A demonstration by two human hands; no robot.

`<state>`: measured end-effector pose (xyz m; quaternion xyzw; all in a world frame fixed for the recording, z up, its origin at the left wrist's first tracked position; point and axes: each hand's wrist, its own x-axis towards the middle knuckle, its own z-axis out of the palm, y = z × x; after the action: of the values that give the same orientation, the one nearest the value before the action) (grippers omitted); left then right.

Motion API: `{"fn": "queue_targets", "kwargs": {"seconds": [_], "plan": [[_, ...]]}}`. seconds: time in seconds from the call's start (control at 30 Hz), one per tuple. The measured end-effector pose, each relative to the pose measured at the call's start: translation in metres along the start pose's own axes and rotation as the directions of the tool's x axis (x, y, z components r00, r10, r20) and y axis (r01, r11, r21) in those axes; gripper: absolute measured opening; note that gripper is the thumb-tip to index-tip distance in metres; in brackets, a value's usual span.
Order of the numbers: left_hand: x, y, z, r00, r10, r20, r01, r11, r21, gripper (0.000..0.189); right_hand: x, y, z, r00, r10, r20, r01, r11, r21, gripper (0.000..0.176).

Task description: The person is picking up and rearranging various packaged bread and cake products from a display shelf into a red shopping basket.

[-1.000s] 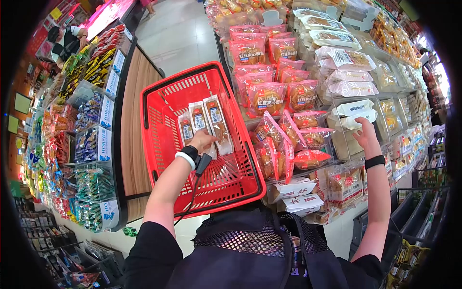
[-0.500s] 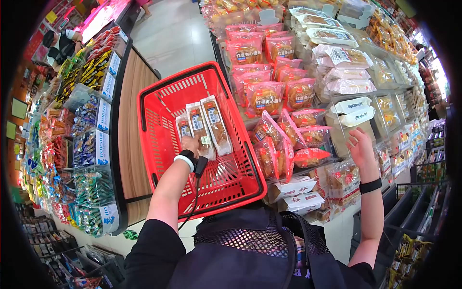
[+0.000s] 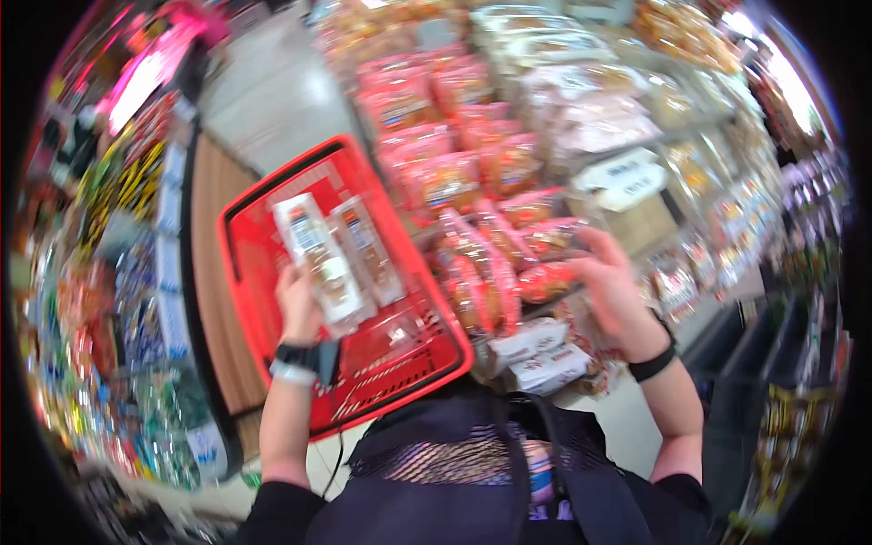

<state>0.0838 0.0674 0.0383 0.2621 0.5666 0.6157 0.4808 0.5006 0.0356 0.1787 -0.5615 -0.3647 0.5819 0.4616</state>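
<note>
My left hand point(image 3: 298, 304) is closed on a long bread pack point(image 3: 318, 259) in a clear and white wrapper, lifted over the red shopping basket point(image 3: 400, 397). Another long bread pack point(image 3: 368, 250) rests inside, just right of the held one, partly covered by it. My right hand point(image 3: 610, 295) is in the air beside the shelf, fingers apart and holding nothing. Nearest to it are pink-wrapped red bean breads point(image 3: 547, 282). Motion blurs the picture.
Stacked pink bread packs point(image 3: 445, 182) and white-wrapped packs point(image 3: 590, 113) fill the shelf on the right. White boxes point(image 3: 548, 368) sit low by the basket. A candy display point(image 3: 136, 300) and wooden panel point(image 3: 218, 272) stand left.
My left hand has raised a bread pack, which now tilts over the basket. My right hand has moved left and down toward the pink packs. The view has shifted.
</note>
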Motion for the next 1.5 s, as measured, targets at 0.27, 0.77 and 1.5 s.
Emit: {"fn": "queue_targets", "kwargs": {"seconds": [0.27, 0.77, 1.5], "plan": [[-0.092, 0.088, 0.085, 0.896, 0.107, 0.432, -0.083, 0.994, -0.073, 0.006, -0.022, 0.025, 0.071, 0.955, -0.109, 0.277, 0.112, 0.994, 0.005, 0.069], [-0.15, 0.074, 0.173, 0.553, -0.214, 0.806, 0.073, 0.975, 0.209, 0.059, -0.051, 0.034, 0.044, 0.978, -0.209, 0.005, 0.206, 0.969, 0.136, 0.082], [-0.159, 0.064, 0.167, 0.607, -0.237, 0.759, 0.05, 0.964, 0.26, 0.06, -0.045, 0.052, 0.048, 0.96, -0.277, 0.03, 0.269, 0.949, 0.167, 0.077]]}}
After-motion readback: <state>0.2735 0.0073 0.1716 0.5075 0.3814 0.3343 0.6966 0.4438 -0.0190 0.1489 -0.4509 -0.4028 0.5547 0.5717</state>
